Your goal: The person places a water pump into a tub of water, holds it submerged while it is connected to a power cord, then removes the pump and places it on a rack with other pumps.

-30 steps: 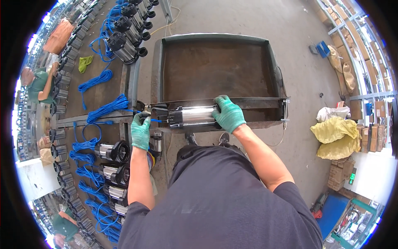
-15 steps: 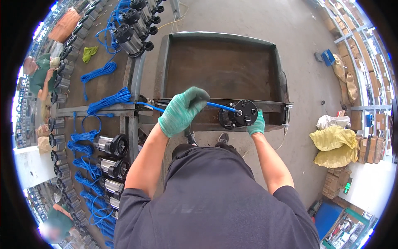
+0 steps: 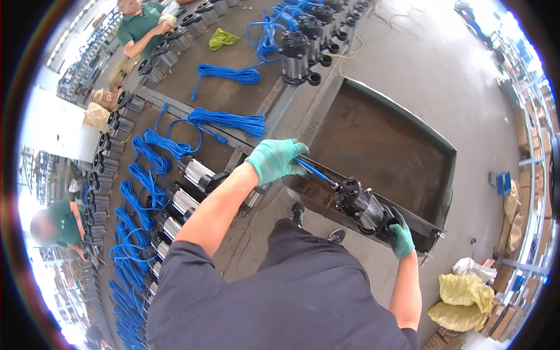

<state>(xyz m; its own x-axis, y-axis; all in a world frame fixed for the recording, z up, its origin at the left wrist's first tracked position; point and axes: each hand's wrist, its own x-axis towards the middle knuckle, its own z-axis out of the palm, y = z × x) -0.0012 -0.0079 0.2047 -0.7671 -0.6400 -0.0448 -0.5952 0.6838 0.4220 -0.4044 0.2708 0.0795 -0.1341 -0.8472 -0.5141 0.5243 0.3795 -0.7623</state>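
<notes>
A steel-and-black submersible pump (image 3: 360,205) lies tilted over the near edge of a rusty metal tank (image 3: 452,175). My right hand (image 3: 402,238), in a green glove, is closed on the pump's black right end. From its other end a blue cable (image 3: 316,170) runs up to the left. My left hand (image 3: 275,161), gloved alike, is closed round that cable, level with the tank's near left corner. Beyond the left hand lies a coiled bundle of blue cable (image 3: 227,121) on the bench; whether it joins the held cable is hidden.
Several pumps (image 3: 185,201) with blue cables lie on the bench to my left. More pumps (image 3: 294,57) stand upright at its far end near a yellow-green cloth (image 3: 223,38). Two co-workers in green shirts (image 3: 139,29) are on the left. Yellow sacks (image 3: 464,297) lie at the right.
The pump has gone from end-on to lying tilted, its cable end now toward my left hand. My right hand has shifted to its other end. The whole view has turned.
</notes>
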